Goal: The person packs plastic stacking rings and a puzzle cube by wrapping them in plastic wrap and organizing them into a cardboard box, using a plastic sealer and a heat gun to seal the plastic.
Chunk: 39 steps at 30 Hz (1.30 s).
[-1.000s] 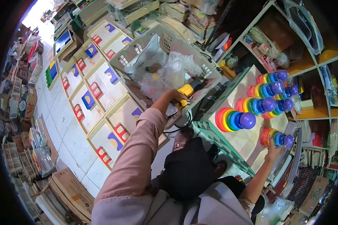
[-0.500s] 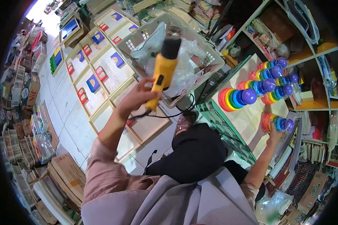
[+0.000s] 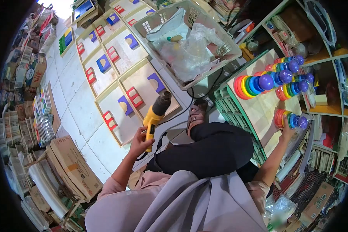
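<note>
A yellow heat gun with a dark nozzle is held in my left hand, its tip pointing up and away over the wooden trays. My right hand is around a rainbow ring stacker with a purple ball, at the near right end of a pale board. Farther back on that board lie several more stackers, among them a large one with a purple ball end. Left of the gun, wooden trays hold red frames and purple blocks with arches.
A grey plastic crate with clear wrap stands beyond my legs. The board rests on a green crate. A black cable runs along the floor. Cardboard boxes are at the left, and shelves with goods at the right.
My left hand has brought the heat gun down and nearer to my body, away from the grey crate. The view has shifted, and more of the near trays shows. My right hand stays on the stacker.
</note>
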Available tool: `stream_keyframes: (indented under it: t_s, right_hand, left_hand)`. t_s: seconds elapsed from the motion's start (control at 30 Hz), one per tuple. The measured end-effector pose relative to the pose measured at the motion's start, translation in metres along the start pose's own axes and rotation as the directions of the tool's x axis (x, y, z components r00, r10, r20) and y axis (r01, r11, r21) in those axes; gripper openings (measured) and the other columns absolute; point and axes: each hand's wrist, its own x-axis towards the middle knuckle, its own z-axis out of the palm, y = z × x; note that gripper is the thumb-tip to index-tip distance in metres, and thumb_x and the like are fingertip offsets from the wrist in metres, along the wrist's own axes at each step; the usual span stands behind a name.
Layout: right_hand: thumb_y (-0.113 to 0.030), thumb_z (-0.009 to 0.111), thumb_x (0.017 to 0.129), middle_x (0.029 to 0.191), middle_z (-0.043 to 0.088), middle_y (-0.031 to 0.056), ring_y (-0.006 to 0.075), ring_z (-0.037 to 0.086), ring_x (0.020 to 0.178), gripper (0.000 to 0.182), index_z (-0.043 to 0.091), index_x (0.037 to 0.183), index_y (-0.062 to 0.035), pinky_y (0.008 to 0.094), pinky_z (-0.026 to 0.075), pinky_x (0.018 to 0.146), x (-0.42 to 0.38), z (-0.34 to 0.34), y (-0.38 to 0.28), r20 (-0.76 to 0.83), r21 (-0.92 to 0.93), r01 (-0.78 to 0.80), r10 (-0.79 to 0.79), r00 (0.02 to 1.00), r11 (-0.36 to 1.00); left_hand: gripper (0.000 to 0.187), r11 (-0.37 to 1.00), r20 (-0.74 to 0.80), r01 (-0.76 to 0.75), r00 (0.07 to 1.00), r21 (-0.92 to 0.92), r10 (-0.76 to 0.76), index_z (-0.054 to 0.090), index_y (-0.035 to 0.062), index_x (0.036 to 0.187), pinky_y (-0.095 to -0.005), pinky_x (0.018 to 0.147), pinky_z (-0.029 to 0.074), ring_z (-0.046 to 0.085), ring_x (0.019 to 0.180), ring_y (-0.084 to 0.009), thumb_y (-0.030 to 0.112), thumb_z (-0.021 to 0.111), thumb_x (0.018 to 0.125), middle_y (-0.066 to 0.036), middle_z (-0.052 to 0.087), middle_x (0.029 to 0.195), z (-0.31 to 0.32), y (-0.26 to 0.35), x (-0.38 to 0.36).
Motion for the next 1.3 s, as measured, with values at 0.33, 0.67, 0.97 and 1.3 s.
stream_keyframes:
  t_s: [0.33, 0.67, 0.97, 1.3]
  right_hand:
    - [-0.014, 0.078, 0.068, 0.101, 0.06, 0.0089, 0.0185, 0.061, 0.082, 0.051, 0.055, 0.11, 0.0015, 0.0314, 0.052, 0.064, -0.002, -0.001, -0.002, 0.034, -0.006, -0.05, 0.05, 0.998, 0.999]
    - [-0.016, 0.079, 0.067, 0.103, 0.059, 0.0085, 0.0191, 0.061, 0.083, 0.056, 0.052, 0.113, -0.0002, 0.0312, 0.052, 0.063, -0.008, 0.001, -0.009, 0.021, -0.002, -0.104, 0.104, 0.994, 0.995]
    - [-0.024, 0.081, 0.065, 0.111, 0.055, 0.0053, 0.0207, 0.058, 0.092, 0.064, 0.048, 0.118, -0.0089, 0.034, 0.052, 0.062, -0.013, 0.002, -0.018, 0.015, -0.057, -0.113, 0.114, 0.993, 0.992]
    - [-0.02, 0.078, 0.068, 0.113, 0.054, 0.0067, 0.0209, 0.057, 0.097, 0.063, 0.046, 0.121, -0.008, 0.0327, 0.052, 0.066, -0.006, -0.005, 0.001, 0.014, 0.0, -0.038, 0.038, 0.999, 0.999]
  left_hand:
    - [0.052, 0.866, 0.448, 0.455, 0.831, -0.207, -0.33, 0.037, 0.0042, 0.131, -0.0339, 0.075, 0.052, 0.059, 0.094, -0.0201, 0.017, 0.055, 0.085, -0.013, 0.056, 0.107, -0.02, -0.007, 0.052]
    - [0.044, 0.755, 0.737, 0.61, 0.391, 0.24, -0.551, 0.042, 0.0037, 0.123, -0.0316, 0.069, 0.051, 0.059, 0.084, -0.0154, 0.017, 0.053, 0.083, -0.008, 0.058, 0.1, -0.028, -0.018, 0.166]
    - [0.043, 0.672, 0.715, 0.648, 0.272, 0.358, -0.643, 0.045, 0.0056, 0.121, -0.0311, 0.069, 0.051, 0.061, 0.082, -0.0172, 0.017, 0.056, 0.081, -0.009, 0.06, 0.098, 0.011, -0.03, 0.225]
    - [0.036, 0.628, 0.718, 0.711, 0.253, 0.317, -0.648, 0.05, -0.0021, 0.113, -0.0321, 0.077, 0.052, 0.062, 0.086, -0.0195, 0.015, 0.057, 0.082, -0.013, 0.062, 0.095, 0.036, -0.044, 0.265]
